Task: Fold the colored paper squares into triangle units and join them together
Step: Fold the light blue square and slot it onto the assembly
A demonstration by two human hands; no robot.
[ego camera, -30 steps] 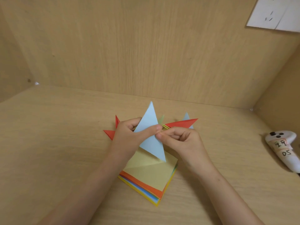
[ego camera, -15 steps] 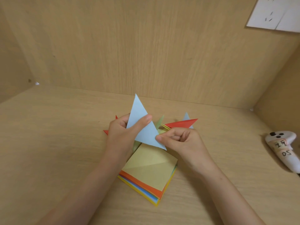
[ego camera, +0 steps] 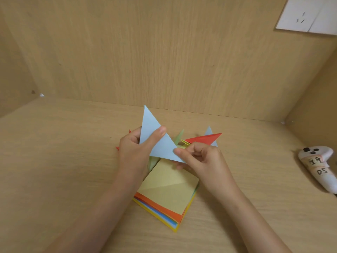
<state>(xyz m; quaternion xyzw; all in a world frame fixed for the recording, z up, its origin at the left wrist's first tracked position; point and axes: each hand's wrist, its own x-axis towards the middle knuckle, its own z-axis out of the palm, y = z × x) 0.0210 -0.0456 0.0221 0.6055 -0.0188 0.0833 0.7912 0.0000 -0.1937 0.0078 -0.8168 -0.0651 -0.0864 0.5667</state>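
At frame centre, our left hand (ego camera: 135,152) and right hand (ego camera: 200,157) pinched the light-blue paper triangle (ego camera: 156,141), fingers clamped; a slip risked skewing its crease.

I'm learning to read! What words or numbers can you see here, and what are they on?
"DS": handwritten on tape around the white controller.
Marks above it on the same tape: handwritten, too unclear to read.
Small dashes on the white sheet on the wall: not readable as words.

A light blue folded triangle (ego camera: 156,141) is raised, point up, above a colored paper stack (ego camera: 168,193) topped by a creased yellow square.
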